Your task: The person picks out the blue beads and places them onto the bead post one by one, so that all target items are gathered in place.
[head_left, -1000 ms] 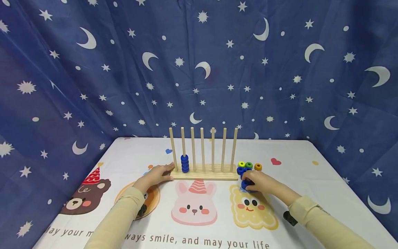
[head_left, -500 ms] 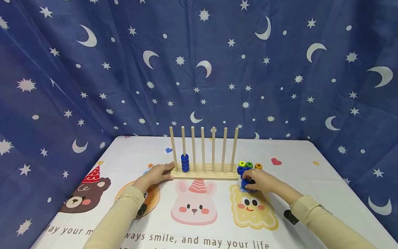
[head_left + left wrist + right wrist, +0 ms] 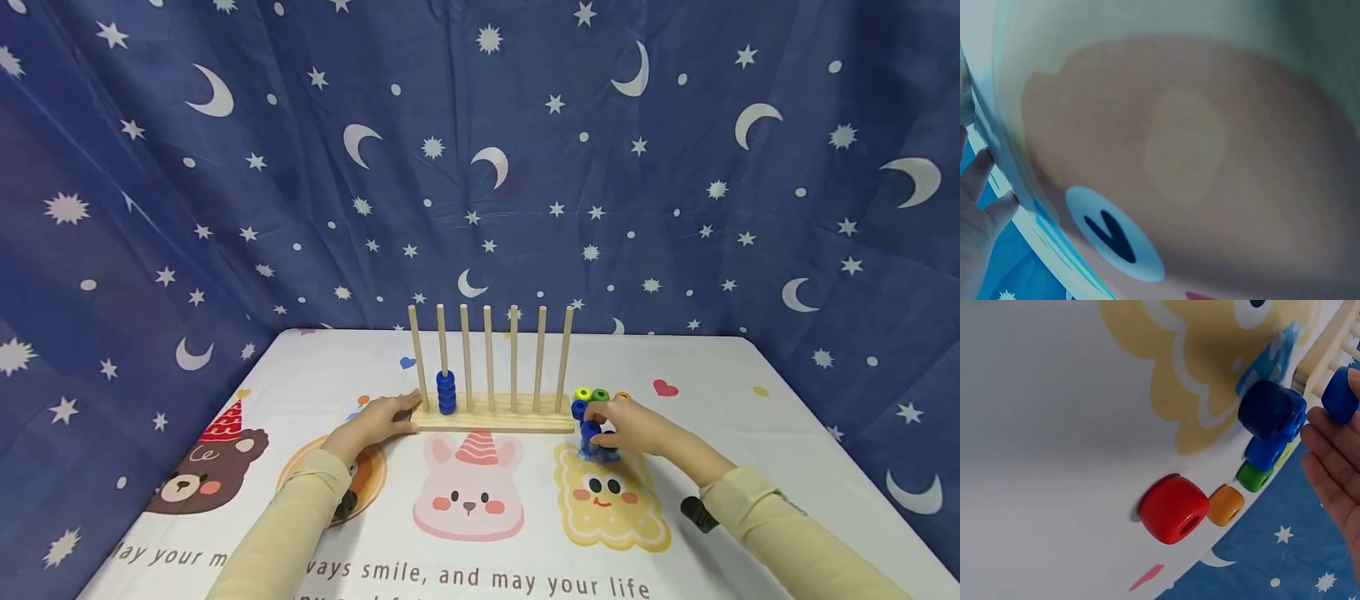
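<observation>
At the left end of the wooden peg rack (image 3: 495,423), my left hand (image 3: 378,421) holds the base, thumb at the front and fingers farther back. Several blue beads (image 3: 446,393) are stacked on the rack's second peg from the left; the other pegs are bare. Just right of the rack, my right hand (image 3: 633,427) pinches a blue bead (image 3: 1340,397) between thumb and fingers, above the table. Below that hand, a darker blue bead (image 3: 1265,411) lies among other blue ones, partly hidden in the head view. Fingertips of the left hand (image 3: 982,215) show at the left wrist view's edge.
Yellow (image 3: 583,393), green (image 3: 601,395) and orange (image 3: 1225,505) beads lie behind the right hand. A red bead (image 3: 1174,509), hidden in the head view, sits beside the orange one. A blue star-patterned curtain (image 3: 480,167) hangs behind the printed white tablecloth (image 3: 705,417).
My right hand has lifted a blue bead slightly up and away from the near side of the bead group. The left hand stays at the rack's end.
</observation>
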`<act>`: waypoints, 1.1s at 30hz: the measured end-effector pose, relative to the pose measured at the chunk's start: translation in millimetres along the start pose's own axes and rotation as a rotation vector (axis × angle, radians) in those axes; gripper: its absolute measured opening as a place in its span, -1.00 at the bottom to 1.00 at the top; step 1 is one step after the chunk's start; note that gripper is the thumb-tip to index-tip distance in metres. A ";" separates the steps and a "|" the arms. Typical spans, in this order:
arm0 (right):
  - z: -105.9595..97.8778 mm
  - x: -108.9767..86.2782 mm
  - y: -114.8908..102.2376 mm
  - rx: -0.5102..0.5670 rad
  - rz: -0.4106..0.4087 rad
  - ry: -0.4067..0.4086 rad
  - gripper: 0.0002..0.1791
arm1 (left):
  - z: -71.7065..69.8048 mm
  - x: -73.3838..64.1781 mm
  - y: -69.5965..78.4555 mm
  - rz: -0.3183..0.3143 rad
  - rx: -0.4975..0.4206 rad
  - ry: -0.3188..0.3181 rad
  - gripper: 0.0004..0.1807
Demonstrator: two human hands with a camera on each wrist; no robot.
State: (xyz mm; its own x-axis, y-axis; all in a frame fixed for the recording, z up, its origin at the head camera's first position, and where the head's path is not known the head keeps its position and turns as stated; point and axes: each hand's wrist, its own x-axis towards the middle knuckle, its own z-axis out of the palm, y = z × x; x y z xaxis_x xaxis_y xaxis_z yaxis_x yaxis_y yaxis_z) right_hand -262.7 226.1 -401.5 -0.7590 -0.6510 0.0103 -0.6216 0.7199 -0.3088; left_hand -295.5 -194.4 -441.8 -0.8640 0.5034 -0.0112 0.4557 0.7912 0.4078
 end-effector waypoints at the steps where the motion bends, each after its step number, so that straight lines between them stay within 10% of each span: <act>1: -0.4 -0.1 -0.6 -0.002 -0.005 0.011 -0.82 | 0.0 0.0 -0.3 0.004 0.001 0.003 -0.32; 33: 12.2 -6.7 -25.4 0.042 -0.113 0.268 -0.65 | 4.9 1.3 -3.6 -0.005 -0.032 0.009 -0.33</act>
State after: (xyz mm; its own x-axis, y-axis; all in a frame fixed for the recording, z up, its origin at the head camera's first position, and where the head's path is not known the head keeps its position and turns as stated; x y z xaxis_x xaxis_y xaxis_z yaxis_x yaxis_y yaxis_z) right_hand -239.5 209.3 -405.4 -0.7130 -0.6356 0.2961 -0.7008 0.6322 -0.3303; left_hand -297.3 -194.9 -447.8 -0.8681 0.4964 -0.0055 0.4446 0.7822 0.4364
